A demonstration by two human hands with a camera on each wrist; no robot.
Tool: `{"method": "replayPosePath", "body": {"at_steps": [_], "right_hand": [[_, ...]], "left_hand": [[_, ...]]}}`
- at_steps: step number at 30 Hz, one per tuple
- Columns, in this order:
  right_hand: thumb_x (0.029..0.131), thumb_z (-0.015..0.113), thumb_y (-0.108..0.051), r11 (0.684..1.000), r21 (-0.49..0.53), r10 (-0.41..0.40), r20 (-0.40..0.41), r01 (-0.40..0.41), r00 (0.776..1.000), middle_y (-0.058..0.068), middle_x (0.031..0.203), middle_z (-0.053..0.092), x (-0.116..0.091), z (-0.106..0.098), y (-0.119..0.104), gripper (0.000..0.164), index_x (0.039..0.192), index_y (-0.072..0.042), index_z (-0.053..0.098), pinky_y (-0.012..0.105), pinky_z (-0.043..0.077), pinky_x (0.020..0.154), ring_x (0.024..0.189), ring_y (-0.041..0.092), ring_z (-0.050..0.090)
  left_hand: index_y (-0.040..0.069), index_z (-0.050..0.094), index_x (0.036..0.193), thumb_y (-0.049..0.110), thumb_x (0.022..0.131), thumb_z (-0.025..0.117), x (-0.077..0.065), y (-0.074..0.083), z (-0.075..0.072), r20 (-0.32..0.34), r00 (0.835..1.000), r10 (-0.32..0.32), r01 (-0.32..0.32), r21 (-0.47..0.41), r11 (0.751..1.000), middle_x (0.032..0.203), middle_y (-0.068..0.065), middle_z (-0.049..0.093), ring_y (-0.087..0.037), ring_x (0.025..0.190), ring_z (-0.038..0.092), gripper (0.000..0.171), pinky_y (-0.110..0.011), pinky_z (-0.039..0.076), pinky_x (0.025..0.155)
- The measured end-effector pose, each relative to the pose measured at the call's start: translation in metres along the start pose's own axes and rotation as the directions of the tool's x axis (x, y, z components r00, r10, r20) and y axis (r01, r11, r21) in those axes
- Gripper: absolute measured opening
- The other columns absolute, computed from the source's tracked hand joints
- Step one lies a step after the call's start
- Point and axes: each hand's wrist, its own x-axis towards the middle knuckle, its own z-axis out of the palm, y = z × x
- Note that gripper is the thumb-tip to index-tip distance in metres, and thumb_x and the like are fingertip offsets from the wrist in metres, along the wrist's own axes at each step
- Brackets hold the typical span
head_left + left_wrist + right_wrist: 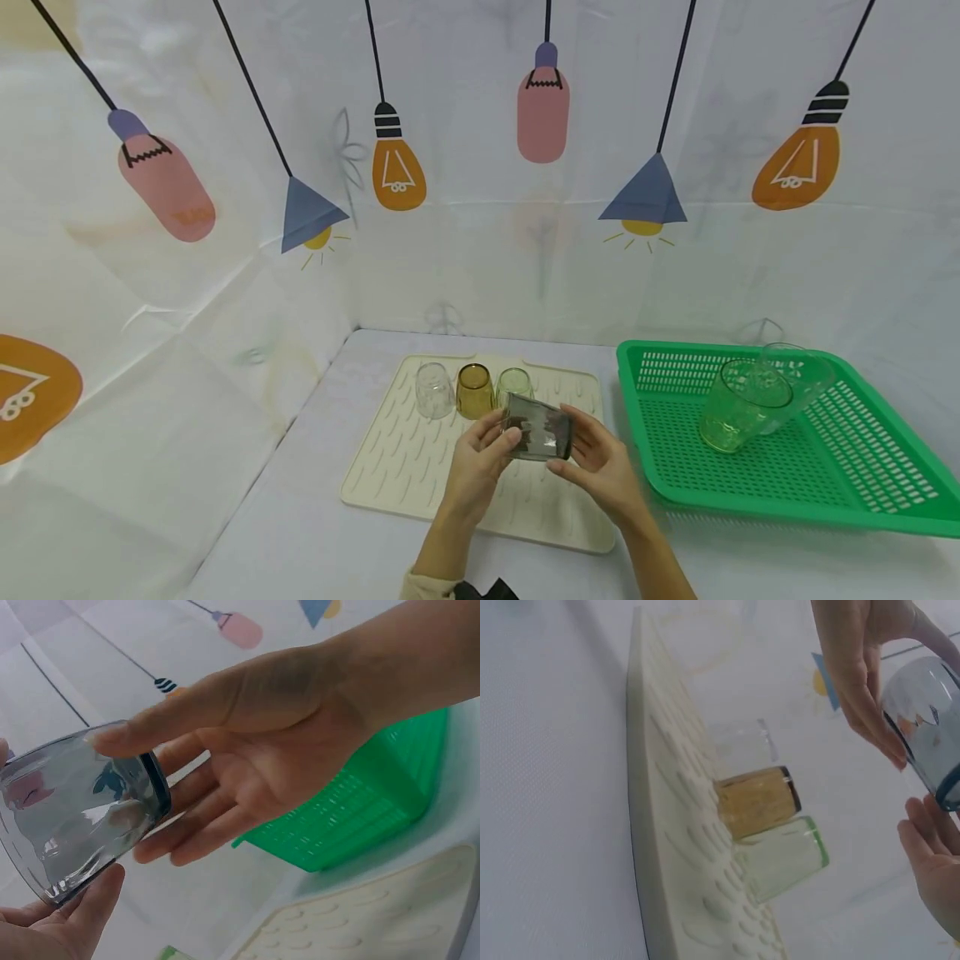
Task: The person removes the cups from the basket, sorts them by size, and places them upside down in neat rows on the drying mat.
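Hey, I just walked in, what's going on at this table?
A person's left hand and right hand hold a smoky glass, tipped sideways, above a cream mat. On the mat stand a clear glass, an amber glass and a pale green glass. To the right, a green basket holds two larger glass vessels.

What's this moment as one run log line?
left hand: holds gray glass sideways | right hand: holds same glass | drying mat: clear glass, amber glass, green glass in row | green basket: two glasses
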Motion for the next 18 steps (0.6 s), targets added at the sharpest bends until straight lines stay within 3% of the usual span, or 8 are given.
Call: {"method": "replayPosePath", "body": {"at_steps": [3, 8, 14, 18], "right_hand": [[0.077, 0.066, 0.015, 1.0, 0.021, -0.011, -0.027, 0.012, 1.0, -0.004, 0.128, 0.053, 0.0, 0.002, 0.001, 0.066, 0.134, 0.016, 0.033, 0.02, 0.044, 0.096, 0.118, 0.007, 0.053], [0.076, 0.066, 0.015, 0.996, 0.085, -0.012, -0.056, 0.017, 0.998, -0.002, 0.127, 0.055, 0.001, 0.007, 0.0, 0.069, 0.135, 0.017, 0.03, 0.022, 0.048, 0.093, 0.116, 0.01, 0.054], [0.076, 0.065, 0.017, 0.987, 0.152, -0.031, -0.082, 0.044, 0.996, 0.003, 0.126, 0.055, 0.001, 0.014, -0.001, 0.068, 0.133, 0.021, 0.028, 0.023, 0.048, 0.093, 0.116, 0.012, 0.054], [0.075, 0.063, 0.02, 0.989, 0.137, -0.037, -0.113, 0.053, 0.993, 0.003, 0.125, 0.055, 0.0, 0.014, -0.001, 0.064, 0.129, 0.023, 0.029, 0.023, 0.048, 0.093, 0.115, 0.011, 0.055]], "left_hand": [[-0.015, 0.031, 0.133, 0.01, 0.089, 0.061, 0.001, -0.003, 0.002, -0.005, 1.0, -0.013, 0.013, -0.023, 1.0, 0.114, -0.012, 0.055, -0.009, 0.096, 0.059, 0.06, -0.019, 0.05, 0.084], [-0.018, 0.036, 0.127, 0.01, 0.091, 0.056, 0.002, -0.007, 0.005, 0.027, 0.999, -0.027, 0.029, -0.083, 0.996, 0.103, -0.004, 0.058, -0.009, 0.094, 0.06, 0.049, -0.023, 0.052, 0.085], [-0.021, 0.029, 0.133, 0.019, 0.096, 0.051, 0.001, -0.009, 0.005, 0.124, 0.992, -0.035, 0.05, -0.116, 0.992, 0.115, -0.006, 0.059, -0.01, 0.106, 0.059, 0.059, -0.03, 0.048, 0.095], [-0.02, 0.024, 0.136, 0.021, 0.099, 0.048, 0.0, -0.01, 0.001, 0.148, 0.989, -0.028, 0.032, -0.023, 0.999, 0.127, -0.017, 0.05, -0.014, 0.111, 0.055, 0.061, -0.031, 0.045, 0.099]]}}
